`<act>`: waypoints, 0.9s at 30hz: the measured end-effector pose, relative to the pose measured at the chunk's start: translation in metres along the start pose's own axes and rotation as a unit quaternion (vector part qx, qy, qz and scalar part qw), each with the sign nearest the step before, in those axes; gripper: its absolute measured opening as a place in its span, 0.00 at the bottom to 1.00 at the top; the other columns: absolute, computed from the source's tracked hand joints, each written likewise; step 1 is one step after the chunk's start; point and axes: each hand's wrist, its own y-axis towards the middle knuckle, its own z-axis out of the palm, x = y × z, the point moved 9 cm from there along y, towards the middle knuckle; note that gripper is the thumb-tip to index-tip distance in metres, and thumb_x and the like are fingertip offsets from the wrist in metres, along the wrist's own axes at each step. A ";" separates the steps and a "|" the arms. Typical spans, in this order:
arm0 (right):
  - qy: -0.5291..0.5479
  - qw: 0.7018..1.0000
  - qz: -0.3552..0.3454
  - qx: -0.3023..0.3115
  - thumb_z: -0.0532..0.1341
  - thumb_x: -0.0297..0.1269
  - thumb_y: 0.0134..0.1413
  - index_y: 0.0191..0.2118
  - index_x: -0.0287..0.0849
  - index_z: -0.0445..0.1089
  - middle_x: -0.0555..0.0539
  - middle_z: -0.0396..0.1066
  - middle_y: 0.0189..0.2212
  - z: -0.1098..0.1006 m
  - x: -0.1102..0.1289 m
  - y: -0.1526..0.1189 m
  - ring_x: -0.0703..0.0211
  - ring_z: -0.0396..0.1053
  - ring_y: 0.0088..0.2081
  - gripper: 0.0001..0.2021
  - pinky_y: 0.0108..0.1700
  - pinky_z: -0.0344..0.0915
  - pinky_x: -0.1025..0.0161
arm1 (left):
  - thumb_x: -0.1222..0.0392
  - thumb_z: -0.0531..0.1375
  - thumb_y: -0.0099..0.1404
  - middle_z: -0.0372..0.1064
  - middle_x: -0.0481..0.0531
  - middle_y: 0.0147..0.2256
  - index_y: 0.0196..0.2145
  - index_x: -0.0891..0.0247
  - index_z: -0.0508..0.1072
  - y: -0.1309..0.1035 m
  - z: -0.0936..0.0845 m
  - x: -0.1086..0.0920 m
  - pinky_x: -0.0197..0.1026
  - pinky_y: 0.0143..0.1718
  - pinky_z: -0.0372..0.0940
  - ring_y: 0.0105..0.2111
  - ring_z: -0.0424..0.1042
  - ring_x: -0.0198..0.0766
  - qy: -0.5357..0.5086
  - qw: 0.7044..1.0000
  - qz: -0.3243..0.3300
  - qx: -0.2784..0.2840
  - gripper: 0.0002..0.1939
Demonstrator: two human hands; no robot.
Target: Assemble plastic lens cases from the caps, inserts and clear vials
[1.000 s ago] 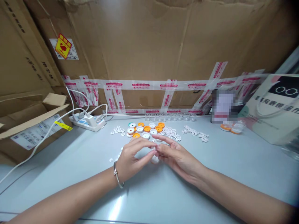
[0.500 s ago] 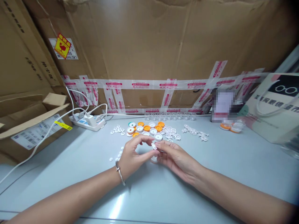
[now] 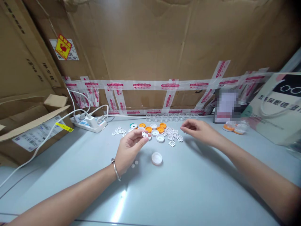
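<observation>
Between the thumb and fingers of my left hand [image 3: 130, 149] is a small white spoked plastic wheel [image 3: 145, 135], raised above the table. My right hand [image 3: 199, 131] is at the back right, just right of a pile of white spoked plastic pieces [image 3: 172, 134]. Its fingers are closed together; whether something small is in them is hidden. A round white cap [image 3: 156, 159] sits on the table between my forearms. Behind my left hand stand several round white and orange caps [image 3: 160, 138]. One loose white spoked piece [image 3: 172, 143] lies in front of the pile.
Small white discs [image 3: 118, 130] lie at the back left, others [image 3: 134, 164] beside my left wrist. Clear plastic cups [image 3: 166, 117] line the back. A power strip [image 3: 90, 123], an open carton [image 3: 35, 125], orange-and-clear containers [image 3: 235, 127] and a paper bag [image 3: 270, 110] border the table.
My hands have parted. My right hand has moved right and back to the white pieces; my left has shifted slightly left with the wheel. The white cap between them now shows fully.
</observation>
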 end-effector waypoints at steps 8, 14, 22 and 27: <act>-0.099 0.990 0.037 0.097 0.63 0.45 0.40 0.25 0.42 0.68 0.49 0.71 0.23 0.021 -0.043 0.010 0.60 0.66 0.27 0.11 0.29 0.58 0.65 | 0.60 0.59 0.59 0.72 0.53 0.38 0.37 0.64 0.71 -0.002 0.004 -0.003 0.39 0.44 0.67 0.39 0.71 0.35 0.067 0.997 0.020 0.025 0.08; -0.095 0.991 0.045 0.079 0.64 0.42 0.37 0.24 0.42 0.70 0.49 0.71 0.21 0.021 -0.039 0.011 0.59 0.66 0.26 0.09 0.28 0.58 0.65 | 0.60 0.60 0.59 0.71 0.54 0.38 0.36 0.64 0.71 -0.003 0.007 -0.005 0.40 0.43 0.67 0.39 0.71 0.36 0.086 0.995 0.027 0.040 0.08; -0.040 0.996 0.056 0.061 0.62 0.38 0.40 0.24 0.40 0.68 0.48 0.71 0.20 0.013 -0.035 0.010 0.61 0.67 0.24 0.07 0.27 0.60 0.64 | 0.60 0.59 0.59 0.71 0.54 0.38 0.36 0.64 0.71 -0.001 0.009 -0.003 0.38 0.41 0.66 0.38 0.71 0.36 0.084 0.995 0.025 0.047 0.07; 0.109 0.993 0.038 0.023 0.63 0.39 0.41 0.27 0.42 0.64 0.50 0.71 0.21 0.015 -0.003 0.000 0.61 0.69 0.26 0.08 0.31 0.63 0.65 | 0.61 0.59 0.59 0.72 0.55 0.37 0.37 0.65 0.71 -0.004 0.012 -0.007 0.40 0.40 0.67 0.37 0.71 0.36 0.139 0.987 0.065 0.056 0.08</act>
